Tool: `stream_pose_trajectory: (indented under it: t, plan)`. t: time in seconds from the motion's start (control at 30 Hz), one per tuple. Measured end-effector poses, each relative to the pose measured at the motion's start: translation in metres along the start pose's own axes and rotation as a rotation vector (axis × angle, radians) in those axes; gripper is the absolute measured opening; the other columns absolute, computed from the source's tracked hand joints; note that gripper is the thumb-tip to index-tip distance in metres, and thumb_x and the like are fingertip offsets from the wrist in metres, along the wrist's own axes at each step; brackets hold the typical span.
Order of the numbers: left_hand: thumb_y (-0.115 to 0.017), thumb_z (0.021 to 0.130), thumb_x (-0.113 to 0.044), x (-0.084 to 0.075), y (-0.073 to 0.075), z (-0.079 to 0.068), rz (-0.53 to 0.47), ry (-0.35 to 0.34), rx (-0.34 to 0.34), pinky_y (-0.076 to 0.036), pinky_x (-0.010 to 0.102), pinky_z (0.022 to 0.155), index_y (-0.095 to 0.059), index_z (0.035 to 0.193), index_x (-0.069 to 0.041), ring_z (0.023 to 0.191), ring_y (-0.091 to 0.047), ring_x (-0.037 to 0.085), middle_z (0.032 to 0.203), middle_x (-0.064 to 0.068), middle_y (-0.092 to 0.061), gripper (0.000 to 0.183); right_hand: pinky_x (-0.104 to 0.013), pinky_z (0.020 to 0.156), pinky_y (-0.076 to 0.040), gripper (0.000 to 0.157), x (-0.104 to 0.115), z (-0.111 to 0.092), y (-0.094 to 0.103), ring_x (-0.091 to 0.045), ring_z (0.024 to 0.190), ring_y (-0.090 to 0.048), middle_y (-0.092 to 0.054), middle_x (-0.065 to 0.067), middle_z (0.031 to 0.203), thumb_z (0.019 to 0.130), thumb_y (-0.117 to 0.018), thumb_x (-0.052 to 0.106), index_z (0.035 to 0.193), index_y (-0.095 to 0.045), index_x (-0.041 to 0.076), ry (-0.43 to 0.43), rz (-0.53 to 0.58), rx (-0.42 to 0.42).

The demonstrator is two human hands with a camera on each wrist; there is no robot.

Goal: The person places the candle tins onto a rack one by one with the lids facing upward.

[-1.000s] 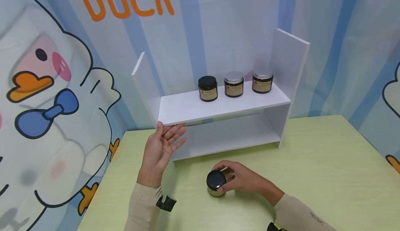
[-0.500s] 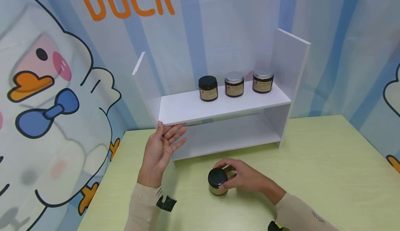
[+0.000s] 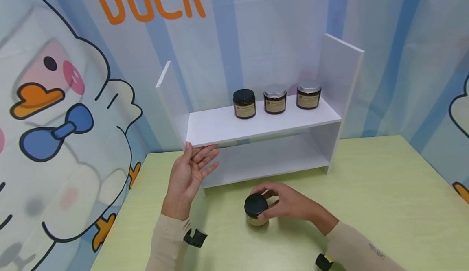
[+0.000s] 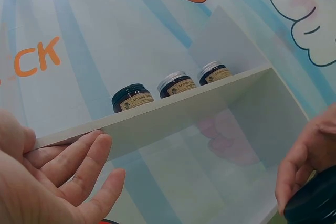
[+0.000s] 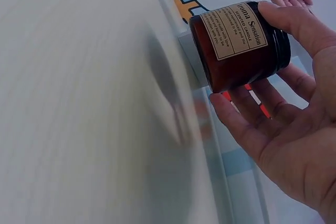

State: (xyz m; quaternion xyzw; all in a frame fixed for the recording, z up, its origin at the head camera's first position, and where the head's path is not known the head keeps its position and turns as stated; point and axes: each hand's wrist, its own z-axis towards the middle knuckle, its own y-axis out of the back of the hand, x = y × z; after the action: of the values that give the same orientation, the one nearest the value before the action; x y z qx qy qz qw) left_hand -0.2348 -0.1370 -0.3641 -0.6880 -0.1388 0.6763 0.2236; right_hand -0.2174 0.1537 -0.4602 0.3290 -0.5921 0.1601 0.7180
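My right hand [image 3: 287,201] holds a scented candle jar [image 3: 256,210] by its upper part, thumb on one side and fingers on the other. In the right wrist view this dark amber candle jar [image 5: 236,45] has a tan label and a black lid, and it is off the table surface. My left hand [image 3: 187,177] grips the front left corner of the white shelf unit's upper board [image 3: 212,130]. Its thumb lies at the board's edge and its fingers are underneath, as the left wrist view shows with the hand [image 4: 58,177] at the left.
Three similar jars stand upright on the upper board: a black-lidded jar [image 3: 244,104] and two silver-lidded jars, one in the middle [image 3: 275,100] and one at right [image 3: 308,96]. The shelf's lower board [image 3: 271,161] lies behind the held jar. A pale green table [image 3: 384,206] supports the shelf.
My right hand has moved the candle jar slightly up the head view and to the right, towards the shelf. The left hand stays at the shelf corner.
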Motion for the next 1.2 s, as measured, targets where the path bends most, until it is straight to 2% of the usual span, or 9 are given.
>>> stream_pose_trajectory:
  t: [0.2, 0.43, 0.87, 1.2]
  plan:
    - [-0.036, 0.108, -0.049, 0.0, 0.0, 0.0, 0.0, -0.001, 0.003, -0.054, 0.044, 0.101, -0.049, 0.145, 0.0, 0.117, -0.069, 0.021, 0.141, 0.019, -0.06, 0.063, -0.041, 0.091, -0.058, 0.05, 0.011, 0.001, 0.006, -0.034, 0.118, -0.056, -0.059, -0.004, 0.133, 0.083, -0.086, 0.018, 0.128, -0.066, 0.021, -0.011, -0.012, 0.023]
    - [-0.035, 0.108, -0.05, 0.0, 0.0, 0.001, 0.007, -0.004, 0.013, -0.054, 0.043, 0.101, -0.049, 0.145, 0.0, 0.116, -0.069, 0.02, 0.124, 0.007, -0.073, 0.063, -0.046, 0.092, -0.057, 0.05, 0.028, 0.003, 0.017, -0.032, 0.116, -0.058, -0.06, -0.004, 0.13, 0.083, -0.086, 0.018, 0.128, -0.066, 0.022, 0.011, -0.04, 0.05]
    - [-0.033, 0.108, -0.049, 0.0, 0.0, 0.001, 0.011, -0.004, 0.008, -0.051, 0.046, 0.104, -0.048, 0.146, 0.0, 0.118, -0.068, 0.021, 0.119, 0.003, -0.075, 0.063, -0.047, 0.09, -0.058, 0.052, 0.062, 0.009, 0.032, -0.031, 0.112, -0.061, -0.062, -0.004, 0.129, 0.083, -0.086, 0.016, 0.13, -0.065, 0.02, 0.073, -0.081, 0.087]
    - [-0.033, 0.108, -0.049, 0.001, 0.002, 0.001, 0.019, -0.005, 0.013, -0.051, 0.045, 0.105, -0.047, 0.147, 0.0, 0.117, -0.068, 0.021, 0.12, 0.003, -0.075, 0.064, -0.046, 0.092, -0.057, 0.051, 0.09, 0.02, 0.046, -0.03, 0.114, -0.061, -0.065, -0.003, 0.125, 0.084, -0.085, 0.018, 0.13, -0.065, 0.023, 0.072, -0.119, 0.081]
